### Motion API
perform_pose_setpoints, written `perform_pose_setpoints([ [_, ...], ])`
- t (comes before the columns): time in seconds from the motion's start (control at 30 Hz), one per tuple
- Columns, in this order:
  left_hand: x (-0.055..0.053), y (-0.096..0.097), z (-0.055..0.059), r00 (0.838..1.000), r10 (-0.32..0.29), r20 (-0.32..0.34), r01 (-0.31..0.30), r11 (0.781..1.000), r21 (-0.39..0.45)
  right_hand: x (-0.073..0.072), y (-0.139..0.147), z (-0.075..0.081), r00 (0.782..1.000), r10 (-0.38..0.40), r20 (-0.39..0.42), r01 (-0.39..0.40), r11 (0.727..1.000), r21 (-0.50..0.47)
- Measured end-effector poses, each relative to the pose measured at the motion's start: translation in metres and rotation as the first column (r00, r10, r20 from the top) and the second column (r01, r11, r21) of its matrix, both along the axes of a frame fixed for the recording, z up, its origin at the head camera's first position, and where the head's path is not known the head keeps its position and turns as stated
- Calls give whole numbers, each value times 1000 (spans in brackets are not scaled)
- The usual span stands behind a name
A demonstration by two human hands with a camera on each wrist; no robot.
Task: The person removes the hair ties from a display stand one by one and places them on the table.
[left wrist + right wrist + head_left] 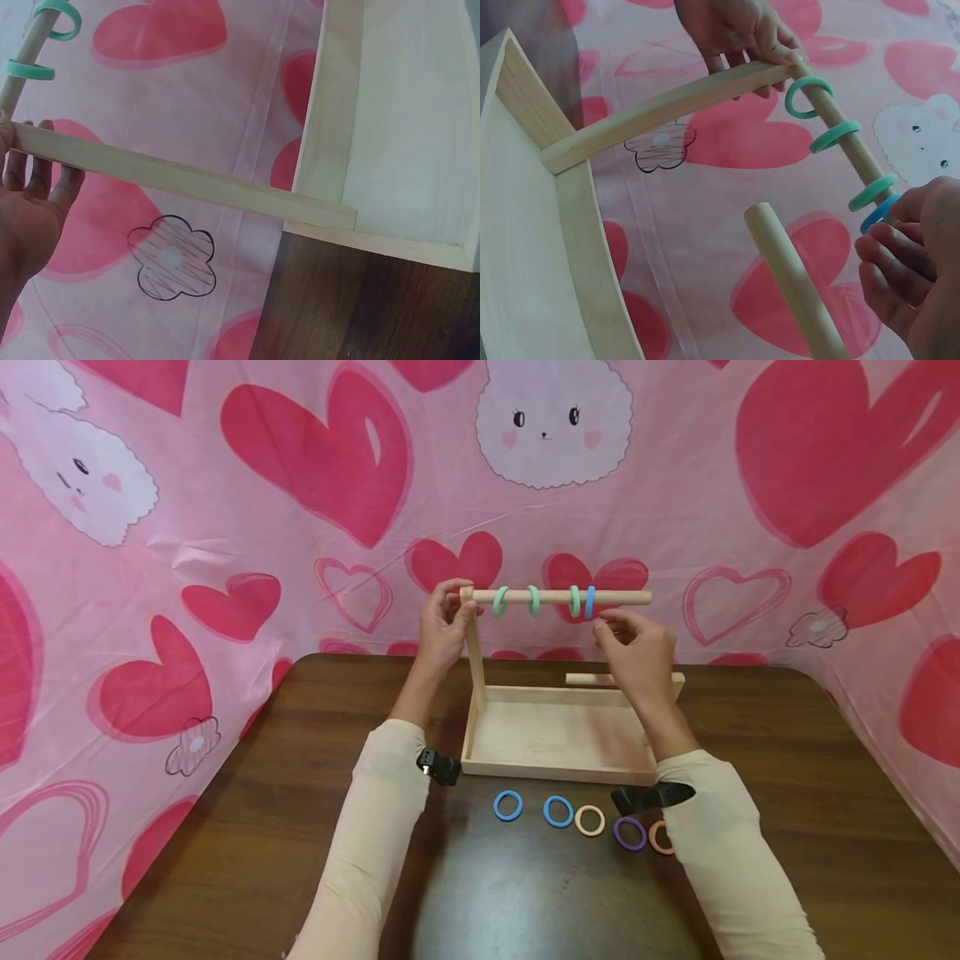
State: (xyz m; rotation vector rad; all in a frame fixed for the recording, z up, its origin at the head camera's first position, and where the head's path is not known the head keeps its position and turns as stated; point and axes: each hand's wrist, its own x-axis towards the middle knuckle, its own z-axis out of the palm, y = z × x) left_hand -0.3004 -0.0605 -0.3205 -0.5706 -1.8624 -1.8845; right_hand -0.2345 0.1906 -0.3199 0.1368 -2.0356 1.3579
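My left hand point(444, 631) grips the top of a wooden post point(477, 664), where a round wooden rod point(626, 597) reaches out to the right. Three mint green rings point(534, 600) hang on that rod, spaced apart. To their right a blue ring point(590, 602) also encircles the rod. The thumb and forefinger of my right hand point(645, 652) pinch the blue ring's lower edge; in the right wrist view the blue ring point(879, 213) sits close beside the nearest green ring point(872, 193). The post rises from the left wall of a shallow wooden tray point(555, 772).
A second, lower rod point(588, 678) sticks out leftward behind the tray, partly behind my right hand. On the dark table point(300, 827) before the tray lie two blue rings point(558, 812), a cream ring point(590, 821), a purple ring point(630, 833) and an orange ring point(660, 837), partly covered by my right sleeve.
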Motion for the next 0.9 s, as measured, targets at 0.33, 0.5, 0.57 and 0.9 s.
perform_pose_setpoints([
  [0.33,0,0,-1,1000,1,-1,-1,1000,1,-11,-9,0,993,-100,-58,105,991,82],
  [0.5,-1,2,-2,1000,3,-3,-3,1000,4,-14,-11,1,990,-127,-62,131,988,83],
  [0.57,-1,2,-2,1000,-1,-4,1,1000,2,-15,-11,1,990,-129,-59,133,988,78],
  [0.9,-1,2,-2,1000,-15,0,15,1000,-4,-15,-10,1,990,-120,-79,123,992,27],
])
